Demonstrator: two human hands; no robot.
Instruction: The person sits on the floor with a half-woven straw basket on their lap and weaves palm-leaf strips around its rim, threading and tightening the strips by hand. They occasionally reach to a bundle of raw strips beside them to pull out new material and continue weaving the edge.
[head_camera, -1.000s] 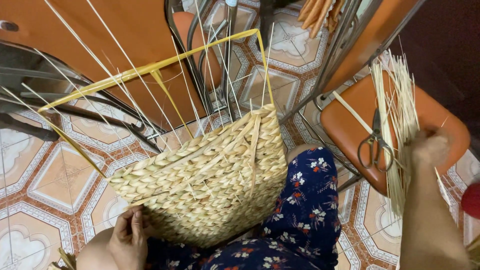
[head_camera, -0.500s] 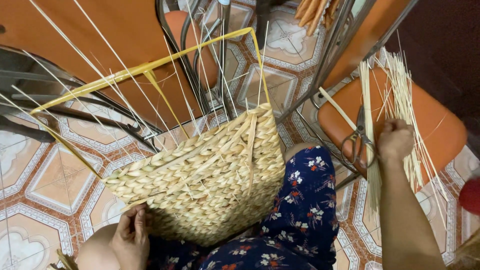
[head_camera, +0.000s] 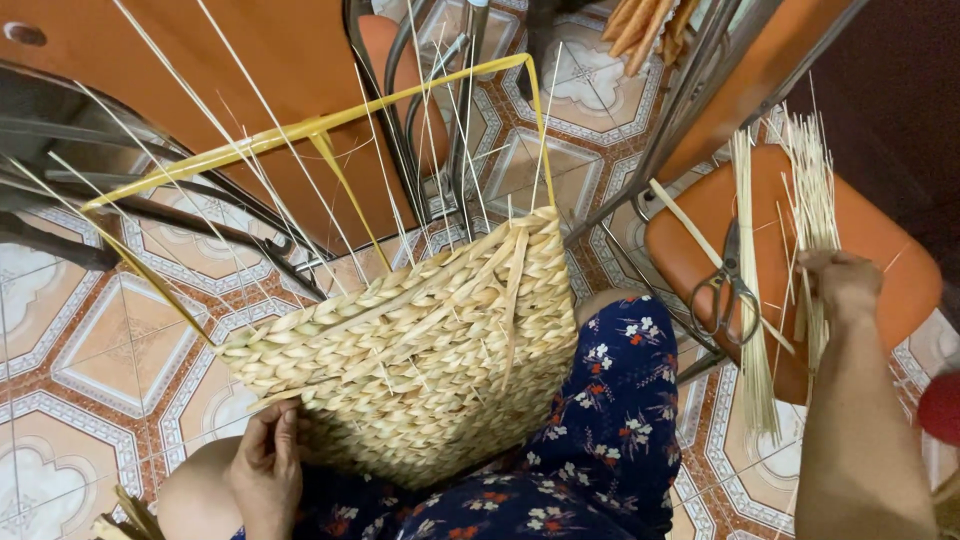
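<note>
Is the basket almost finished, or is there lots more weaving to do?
Partly done. The basket has many braided rows woven, resting on the lap. The left hand steadies its lower edge while the right hand grips thin straw strands on the orange chair, beside scissors. Bare stakes and the yellow frame stick up unwoven, so more rows probably remain.

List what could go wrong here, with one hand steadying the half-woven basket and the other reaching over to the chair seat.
1. The left hand alone steadies the basket resting on the lap; it could tip while the person leans away.
2. The right hand grips thin straw strands right beside the scissors on the orange chair seat; it might knock them off.
3. The long loose stakes sticking out of the basket could snag the chair frames nearby.
</note>
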